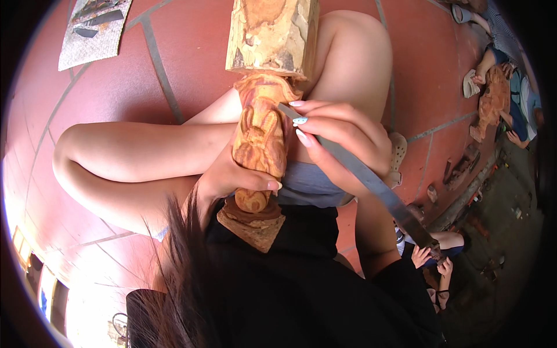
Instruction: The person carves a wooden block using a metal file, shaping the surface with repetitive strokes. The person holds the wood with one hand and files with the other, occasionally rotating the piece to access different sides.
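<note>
Head view, looking down over my lap. My black top and a fall of my dark hair are filling the lower part of the picture and hiding my forearms and the bottom of the work; the fisheye rim is darkening the corners. One wooden carving is lying lengthwise across my bare legs, over the red tiled floor. Its far end, a rough squared block, is being cut off by the top edge, and its near end, a flared base, is pressing against my top. The carved relief in the middle is too soft for me to be naming the figure.

My left hand is closing around the carving from underneath; only the thumb is showing on the front, the fingers being hidden behind the wood. My right hand is gripping one long flat metal chisel, fingers curled over the blade near its tip, which is touching the carving's right side. The handle end is running down to the right and is getting lost in shadow.

At the right rim, other people are sitting on the floor, partly cut off; one is holding a second carving. Small tools near them are too tiny to count. One grey mat is lying at the upper left, cut off by the rim.
</note>
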Demonstrator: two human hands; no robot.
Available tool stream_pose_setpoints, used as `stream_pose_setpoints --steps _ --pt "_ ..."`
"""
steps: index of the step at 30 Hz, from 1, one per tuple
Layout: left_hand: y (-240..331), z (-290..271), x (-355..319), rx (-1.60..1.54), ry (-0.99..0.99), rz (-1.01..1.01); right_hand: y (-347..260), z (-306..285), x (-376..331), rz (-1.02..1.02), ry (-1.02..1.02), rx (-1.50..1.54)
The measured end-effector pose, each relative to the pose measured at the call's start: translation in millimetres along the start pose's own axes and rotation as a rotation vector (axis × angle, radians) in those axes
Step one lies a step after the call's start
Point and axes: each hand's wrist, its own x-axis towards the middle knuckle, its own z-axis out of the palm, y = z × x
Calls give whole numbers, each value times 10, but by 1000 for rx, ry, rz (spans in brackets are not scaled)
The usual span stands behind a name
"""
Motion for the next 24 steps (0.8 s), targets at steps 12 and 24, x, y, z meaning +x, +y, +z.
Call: stream_pose_setpoints --steps 12,24 --pt "-5 -8 -14 -12 15 -10 -38 40 19 -72 30 -184" --pt "-47 -7 0 3 41 -33 -151 -24 -45 25 -75 -204"
